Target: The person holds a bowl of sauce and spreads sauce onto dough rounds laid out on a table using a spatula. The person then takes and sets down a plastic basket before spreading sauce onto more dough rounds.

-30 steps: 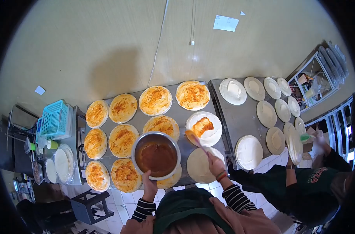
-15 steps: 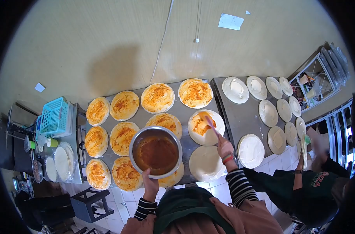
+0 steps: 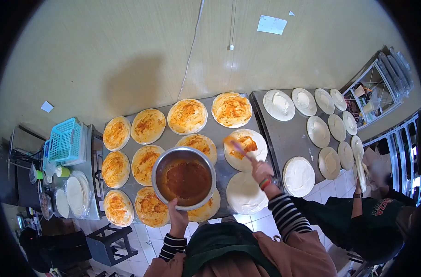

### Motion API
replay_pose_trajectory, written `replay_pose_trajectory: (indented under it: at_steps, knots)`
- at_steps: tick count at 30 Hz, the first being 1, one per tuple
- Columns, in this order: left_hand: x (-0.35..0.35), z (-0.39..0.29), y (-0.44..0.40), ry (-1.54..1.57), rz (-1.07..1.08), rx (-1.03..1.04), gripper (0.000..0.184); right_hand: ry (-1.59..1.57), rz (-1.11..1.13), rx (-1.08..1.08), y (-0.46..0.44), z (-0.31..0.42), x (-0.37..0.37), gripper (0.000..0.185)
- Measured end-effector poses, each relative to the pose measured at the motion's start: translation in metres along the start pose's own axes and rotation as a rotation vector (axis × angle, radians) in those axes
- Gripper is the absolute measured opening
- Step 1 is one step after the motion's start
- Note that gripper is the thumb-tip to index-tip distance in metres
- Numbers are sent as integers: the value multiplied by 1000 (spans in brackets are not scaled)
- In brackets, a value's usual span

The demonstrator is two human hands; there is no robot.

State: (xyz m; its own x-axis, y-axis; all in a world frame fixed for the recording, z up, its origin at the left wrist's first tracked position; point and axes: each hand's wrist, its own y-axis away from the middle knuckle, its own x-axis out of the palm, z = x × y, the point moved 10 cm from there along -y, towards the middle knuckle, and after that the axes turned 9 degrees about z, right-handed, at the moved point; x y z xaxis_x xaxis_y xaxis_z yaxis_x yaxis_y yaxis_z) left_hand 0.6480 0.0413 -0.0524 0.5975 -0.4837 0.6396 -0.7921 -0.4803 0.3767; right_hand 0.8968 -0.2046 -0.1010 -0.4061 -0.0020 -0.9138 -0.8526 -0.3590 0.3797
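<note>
My left hand (image 3: 177,218) grips the near rim of a steel mixing bowl (image 3: 157,184), which holds reddish-brown sauce (image 3: 187,181). The bowl hangs over the sauced dough rounds and hides parts of them. In my right hand (image 3: 262,171) is a spatula (image 3: 238,147) with a pinkish handle, slightly blurred. Its orange-coated head is at the left part of a dough round (image 3: 247,165), whose upper middle carries a patch of orange sauce. Just below, a plain dough round (image 3: 245,196) lies partly under my right forearm's shadow.
Several sauced rounds (image 3: 148,127) cover the left of the metal table. On the right table (image 3: 284,138) lie several plain rounds (image 3: 298,177). A co-worker (image 3: 358,221) handles dough at the right. Left are a turquoise basket (image 3: 65,141), bagged dough rounds (image 3: 75,194) and a black stool (image 3: 109,243).
My right hand has shifted slightly left and down, and the spatula's head has swept left across the dough. Sauce now reaches farther right on it. The bowl stays nearly in place.
</note>
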Motion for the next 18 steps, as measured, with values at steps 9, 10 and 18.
replay_pose_trajectory:
  at_steps: [9, 10, 18]
  knots:
    - [11, -8, 0, 11, 31, 50, 50, -72, -85, -2, 14, -19, -25, 26]
    - [11, -8, 0, 7, 38, 54, 50, -78, -92, -2, 18, -21, -16, 26]
    - [14, -10, 1, -4, 51, 50, 49, -132, -45, -71, 87, -33, -10, 26]
